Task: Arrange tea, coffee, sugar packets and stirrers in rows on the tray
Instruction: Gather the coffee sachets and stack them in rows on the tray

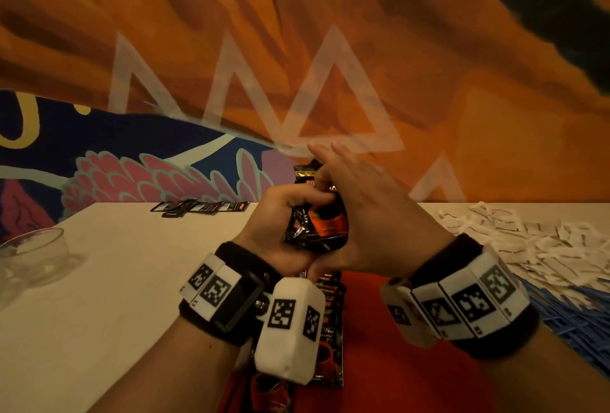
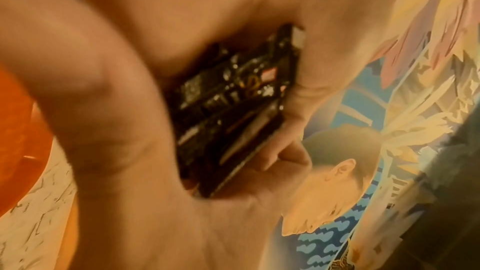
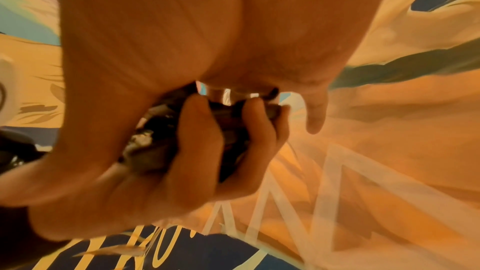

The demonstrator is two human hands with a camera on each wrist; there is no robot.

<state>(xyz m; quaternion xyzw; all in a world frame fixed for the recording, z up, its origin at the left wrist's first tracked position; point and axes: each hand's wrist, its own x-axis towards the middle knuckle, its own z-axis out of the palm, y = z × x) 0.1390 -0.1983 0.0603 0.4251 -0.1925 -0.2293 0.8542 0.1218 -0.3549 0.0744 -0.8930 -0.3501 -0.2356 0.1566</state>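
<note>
Both hands up off the worktop [image 1: 115, 280] now: my left hand [image 1: 284, 214] has its fingers curled round a bundle of black coffee sachets [image 1: 317, 218], and my right hand [image 1: 369, 214] cups the same bundle from the other side, fingertips raised. I'd say I'm squaring the stack before laying a row. More sachets [image 1: 330, 310] lie below on the red tray [image 1: 396, 363]. Next I need to peel one off and set it flat beside those. White sugar packets [image 1: 528, 241] are heaped to the right, a glass bowl [image 1: 33, 257] left, a painted mural [image 1: 429, 49] behind.
</note>
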